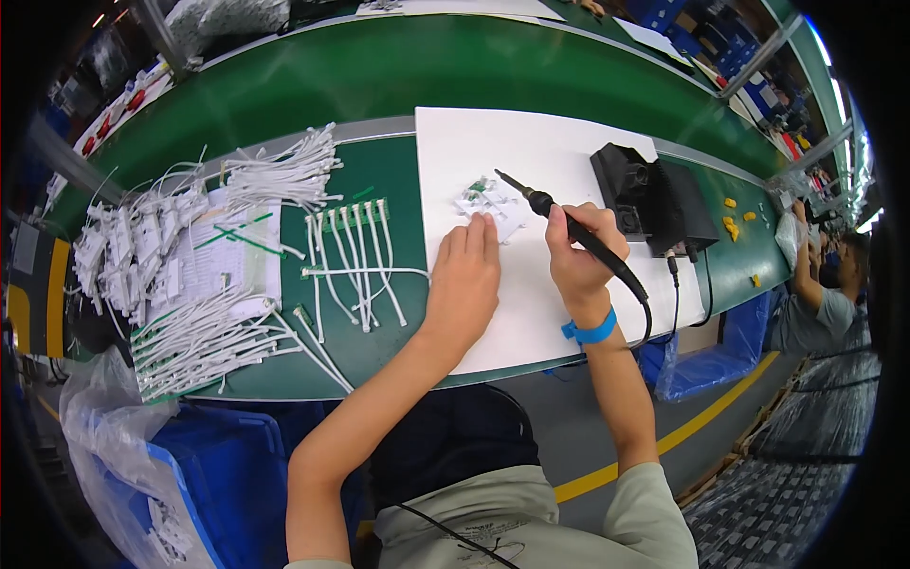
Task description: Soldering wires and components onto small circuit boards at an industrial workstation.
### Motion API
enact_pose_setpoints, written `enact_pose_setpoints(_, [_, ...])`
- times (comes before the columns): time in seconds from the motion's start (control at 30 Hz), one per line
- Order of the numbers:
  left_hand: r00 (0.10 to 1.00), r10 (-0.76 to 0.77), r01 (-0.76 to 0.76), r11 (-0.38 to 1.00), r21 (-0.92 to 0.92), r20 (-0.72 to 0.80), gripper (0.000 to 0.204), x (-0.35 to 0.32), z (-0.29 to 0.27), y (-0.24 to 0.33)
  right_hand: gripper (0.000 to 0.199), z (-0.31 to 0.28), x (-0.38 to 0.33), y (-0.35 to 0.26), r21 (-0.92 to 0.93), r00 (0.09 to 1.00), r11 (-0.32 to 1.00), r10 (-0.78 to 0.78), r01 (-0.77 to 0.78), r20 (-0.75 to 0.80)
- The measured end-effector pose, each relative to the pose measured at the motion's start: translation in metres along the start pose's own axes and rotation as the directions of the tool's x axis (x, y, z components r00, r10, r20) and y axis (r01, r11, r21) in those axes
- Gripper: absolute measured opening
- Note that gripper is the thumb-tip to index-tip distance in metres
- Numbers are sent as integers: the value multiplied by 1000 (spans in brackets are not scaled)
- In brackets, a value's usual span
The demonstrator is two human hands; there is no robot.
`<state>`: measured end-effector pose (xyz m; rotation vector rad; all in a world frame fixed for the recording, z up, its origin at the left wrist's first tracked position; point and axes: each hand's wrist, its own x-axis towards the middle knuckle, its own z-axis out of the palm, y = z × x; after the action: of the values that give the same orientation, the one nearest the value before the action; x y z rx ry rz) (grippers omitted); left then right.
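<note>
My right hand (580, 273) grips a black soldering iron (539, 201), held like a pen, its metal tip pointing up and left. The tip is above and beside a small white part (495, 203) with a bit of green circuit board (477, 187) on it. My left hand (464, 289) lies on the white sheet (531, 142) with its fingers stretched out, the fingertips at the lower edge of that part. Whether they press on it cannot be made out. A blue band (594, 329) circles my right wrist.
A black soldering station (678, 209) stands at the right, beside yellow bits (730, 228). Left of the sheet lie a green board strip with white cables (355, 216), bundled white cables (218, 341) and piled white parts (118, 242). Blue bins (223, 474) stand below the bench edge. Another person (823, 294) sits far right.
</note>
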<state>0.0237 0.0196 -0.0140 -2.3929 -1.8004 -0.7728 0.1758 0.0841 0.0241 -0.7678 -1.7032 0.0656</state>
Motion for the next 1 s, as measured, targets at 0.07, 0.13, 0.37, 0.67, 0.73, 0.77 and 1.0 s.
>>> enact_pose_setpoints(0.07, [999, -43, 43, 997, -62, 0, 67, 2, 1, 0, 21, -13, 6, 4, -43, 998, 999, -16, 14, -54])
enact_pose_setpoints(0.13, [999, -45, 45, 997, -63, -11, 67, 2, 1, 1, 18, -40, 15, 13, -121, 988, 991, -70, 53, -137])
enact_pose_setpoints(0.37, [1000, -26, 26, 999, -22, -6, 64, 2, -1, 4, 18, -123, 44, 48, -143, 867, 939, 221, -313, -446])
enact_pose_setpoints(0.67, [1000, -20, 20, 1000, 0, -20, 62, 1, -1, 3, 21, -108, 42, 77, -296, 921, 879, 314, -373, -229])
enact_pose_setpoints(0.73, [1000, -10, 10, 1000, -20, -13, 62, 1, -1, 2, 22, -99, 45, 89, -336, 917, 854, 355, -398, -184])
enact_pose_setpoints(0.77, [999, -6, 5, 1000, -18, -35, 62, 1, -1, 2, 23, -95, 46, 95, -370, 922, 845, 361, -387, -141])
enact_pose_setpoints(1.0, [999, -15, 13, 999, -45, -45, 61, 0, -1, 2, 23, -82, 42, 109, -176, 791, 771, 590, -612, -163])
